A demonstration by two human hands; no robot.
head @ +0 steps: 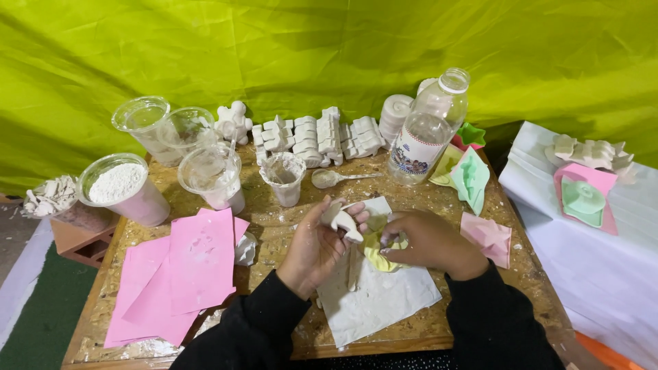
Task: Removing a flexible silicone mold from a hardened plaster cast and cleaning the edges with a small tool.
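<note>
Between hands (373,243) — chalky plaster casting (340,220).

Soft, even light fills the scene, brightest on the lime-green backdrop (329,48) toward twelve o'clock, whose folds carry gentle shading. Shadows under the cups are faint. The white cloth (589,260) at three o'clock nearly washes out. Focus holds sharp centrally; edges bow slightly, the corners softer.
</note>
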